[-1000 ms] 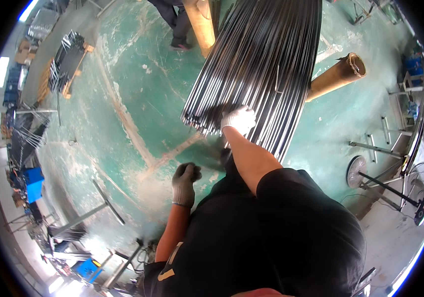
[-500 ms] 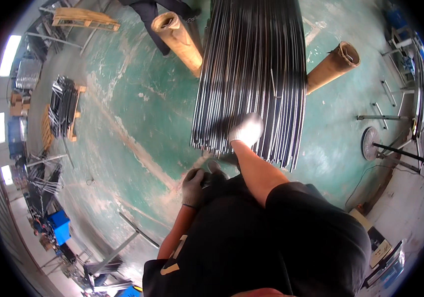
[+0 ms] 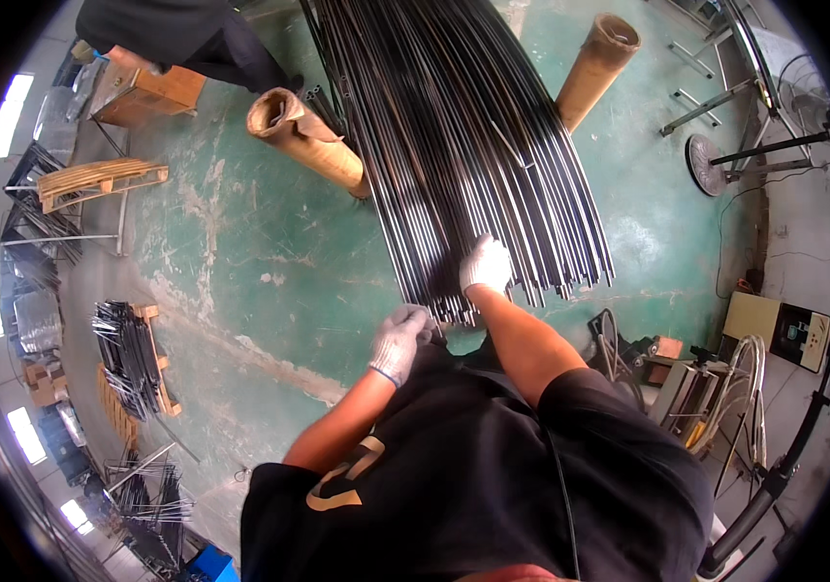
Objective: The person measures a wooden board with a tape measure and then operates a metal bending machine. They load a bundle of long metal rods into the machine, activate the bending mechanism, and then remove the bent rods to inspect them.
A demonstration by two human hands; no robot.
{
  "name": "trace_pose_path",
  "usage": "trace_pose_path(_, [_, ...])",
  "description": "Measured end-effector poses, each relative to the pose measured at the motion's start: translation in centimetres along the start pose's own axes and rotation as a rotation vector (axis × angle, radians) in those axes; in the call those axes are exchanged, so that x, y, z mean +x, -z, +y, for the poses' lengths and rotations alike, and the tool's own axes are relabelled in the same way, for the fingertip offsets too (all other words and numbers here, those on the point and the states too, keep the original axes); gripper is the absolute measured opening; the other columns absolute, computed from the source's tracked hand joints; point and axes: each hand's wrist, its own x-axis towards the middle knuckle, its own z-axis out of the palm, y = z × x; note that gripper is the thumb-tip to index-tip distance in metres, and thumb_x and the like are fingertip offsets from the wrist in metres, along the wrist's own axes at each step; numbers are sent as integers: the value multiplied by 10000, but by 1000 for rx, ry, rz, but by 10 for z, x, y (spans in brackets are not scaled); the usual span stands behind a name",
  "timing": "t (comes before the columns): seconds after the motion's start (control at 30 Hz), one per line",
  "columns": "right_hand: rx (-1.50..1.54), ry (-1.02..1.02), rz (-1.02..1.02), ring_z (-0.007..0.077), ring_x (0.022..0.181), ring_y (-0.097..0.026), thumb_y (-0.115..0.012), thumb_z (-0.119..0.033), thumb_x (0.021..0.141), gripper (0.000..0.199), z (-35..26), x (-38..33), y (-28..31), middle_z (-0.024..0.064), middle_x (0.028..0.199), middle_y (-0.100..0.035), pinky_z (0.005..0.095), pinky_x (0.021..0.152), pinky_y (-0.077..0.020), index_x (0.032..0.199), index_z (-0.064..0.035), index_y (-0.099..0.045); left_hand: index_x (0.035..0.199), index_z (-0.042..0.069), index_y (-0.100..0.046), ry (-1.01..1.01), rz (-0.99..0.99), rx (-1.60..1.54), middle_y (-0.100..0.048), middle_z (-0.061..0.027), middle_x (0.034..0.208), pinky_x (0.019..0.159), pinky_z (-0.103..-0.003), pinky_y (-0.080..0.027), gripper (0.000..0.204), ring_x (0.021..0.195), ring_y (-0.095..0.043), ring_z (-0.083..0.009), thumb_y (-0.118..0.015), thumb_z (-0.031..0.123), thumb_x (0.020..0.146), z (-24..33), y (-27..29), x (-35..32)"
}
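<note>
A wide layer of long dark metal tubes (image 3: 454, 165) stretches away from me, its uneven near ends just in front of my body. My right hand (image 3: 486, 263), in a white knit glove, is curled over the tubes close to their near ends. Its fingers look wrapped round tubes, though the fingertips are hidden. At the near left corner of the layer is my left hand (image 3: 401, 339), gloved in grey and white. Its fingers are bent together beside the tube ends; anything inside them is hidden. One short bright piece (image 3: 509, 145) lies slantwise across the tubes.
Brown cardboard rolls flank the tubes, one on the left (image 3: 308, 141) and one on the right (image 3: 601, 68). A person (image 3: 192, 39) in dark clothes stands at the far left. A pallet of metal parts (image 3: 134, 359) lies left. A round-based stand (image 3: 708, 165) and equipment (image 3: 686, 378) are at right.
My left hand has risen from beside my body to the tube ends. My right hand stays over the tubes, its fingers more curled. The view has shifted, showing more of the other person.
</note>
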Motion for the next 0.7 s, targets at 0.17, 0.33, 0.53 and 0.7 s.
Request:
trace_pose_path(0.17, [422,-13,-208,420,995,-725,-766,-446,891,412,39,9,68,236,988,-755,494,904,-566,972,-43,-750,1033,8,-677,-110,-6,8,-703,-64,862,665,-303,-520,167,702,-633,-147,-633,167,1009,37,50,20])
trace_pose_path(0.33, [131,-53,-43,402,979,-738,-751,-403,928,317,94,35,76,195,1019,-772,484,868,-577,1037,-108,-783,1043,31,-702,-69,47,1,-716,-54,869,658,-291,-522,172,699,-633,-128,-645,191,1017,27,77,43])
trace_pose_path(0.53, [-5,327,281,360,990,-667,-780,-235,848,408,51,3,31,153,1043,-688,500,846,-558,1202,-85,-643,1095,16,-679,-31,-85,69,-708,-76,895,721,-314,-533,189,746,-647,-153,-636,189,1031,19,64,23])
trace_pose_path(0.7, [-42,-32,48,404,1279,-549,-913,-433,750,883,-38,-27,11,206,1394,-564,508,1074,-475,1397,10,-507,1102,10,-667,13,-70,32,-702,-83,905,726,-318,-532,185,751,-641,-153,-629,178,1033,9,71,14])
